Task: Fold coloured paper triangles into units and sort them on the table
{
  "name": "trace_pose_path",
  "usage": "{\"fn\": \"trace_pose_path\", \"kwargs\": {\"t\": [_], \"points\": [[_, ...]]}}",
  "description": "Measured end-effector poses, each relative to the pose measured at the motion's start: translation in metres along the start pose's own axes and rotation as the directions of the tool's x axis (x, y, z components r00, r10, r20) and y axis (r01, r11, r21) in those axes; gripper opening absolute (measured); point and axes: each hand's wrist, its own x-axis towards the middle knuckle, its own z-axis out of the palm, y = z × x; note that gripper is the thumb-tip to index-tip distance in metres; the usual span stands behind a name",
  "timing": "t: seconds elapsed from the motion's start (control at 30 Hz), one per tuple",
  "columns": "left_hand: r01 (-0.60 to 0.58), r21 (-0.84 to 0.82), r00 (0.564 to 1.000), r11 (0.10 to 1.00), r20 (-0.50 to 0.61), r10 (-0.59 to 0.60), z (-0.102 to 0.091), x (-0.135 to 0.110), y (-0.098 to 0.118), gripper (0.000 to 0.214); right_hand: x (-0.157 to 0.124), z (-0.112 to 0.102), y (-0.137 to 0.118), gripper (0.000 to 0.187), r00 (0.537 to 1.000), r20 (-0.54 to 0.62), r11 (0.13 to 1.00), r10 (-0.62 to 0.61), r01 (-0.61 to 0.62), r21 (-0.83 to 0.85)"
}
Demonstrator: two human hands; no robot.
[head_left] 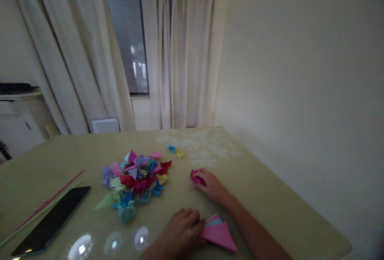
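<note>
"Pinching a small magenta folded-paper piece (196, 179), the right hand (207, 183) has its fingertips closed on one side of the paper. The piece sits to the right of a loose heap of many-coloured folded-paper pieces (138, 180), apart from it; whether it touches the glossy pale yellow-green table (270, 196) cannot be told."

"How does the left hand (186, 226) stand?"

"Nearer the camera and apart from the right, with thumb and curled fingers clamped on the left end of a flat fanned bundle of pink and pale-blue paper (218, 235)."

"Which faults might arise in this arrangement?"

"Three, by judgement. First, crushing: the magenta piece is small and apparently thin, so too firm a pinch could flatten its folds. Second, slipping: the bundle's wide end lies free, and a slackened left grip could let its layers slide out of line. Third, snagging: the right forearm passes just beside that free end, and an inward sweep could bend a corner."

"Is the heap at risk?"

"Chiefly at its margin. A careless leftward reach could dislodge the pointed red folded-paper piece (165, 167). The small yellow folded-paper piece (180, 153), beyond the right hand, looks light enough to be scattered by a brushing knuckle."
</note>
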Motion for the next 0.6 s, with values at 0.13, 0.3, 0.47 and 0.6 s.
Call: {"fn": "trace_pose_path", "kwargs": {"t": [0.13, 0.3, 0.47, 0.6], "points": [[0.065, -0.018, 0.998, 0.998, -0.023, -0.065, -0.012, -0.005, 0.003, 0.031, 0.007, 0.005, 0.013, 0.036, 0.988, -0.145, 0.999, 0.048, -0.051, -0.015], [0.024, -0.126, 0.992, 0.992, -0.120, -0.039, -0.017, -0.006, -0.007, 0.053, 0.010, 0.007, 0.036, 0.038, 0.957, -0.281, 0.997, 0.076, -0.081, -0.009], [0.134, -0.419, 0.852, 0.898, -0.414, -0.321, -0.015, -0.007, -0.034, 0.050, 0.016, -0.001, 0.051, 0.030, 0.936, -0.329, 0.991, 0.125, -0.103, 0.082], [0.223, -0.459, 0.709, 0.860, -0.529, -0.466, -0.011, -0.005, -0.059, 0.046, 0.020, -0.011, 0.056, 0.026, 0.862, -0.464, 0.959, 0.204, -0.080, 0.274]]}}
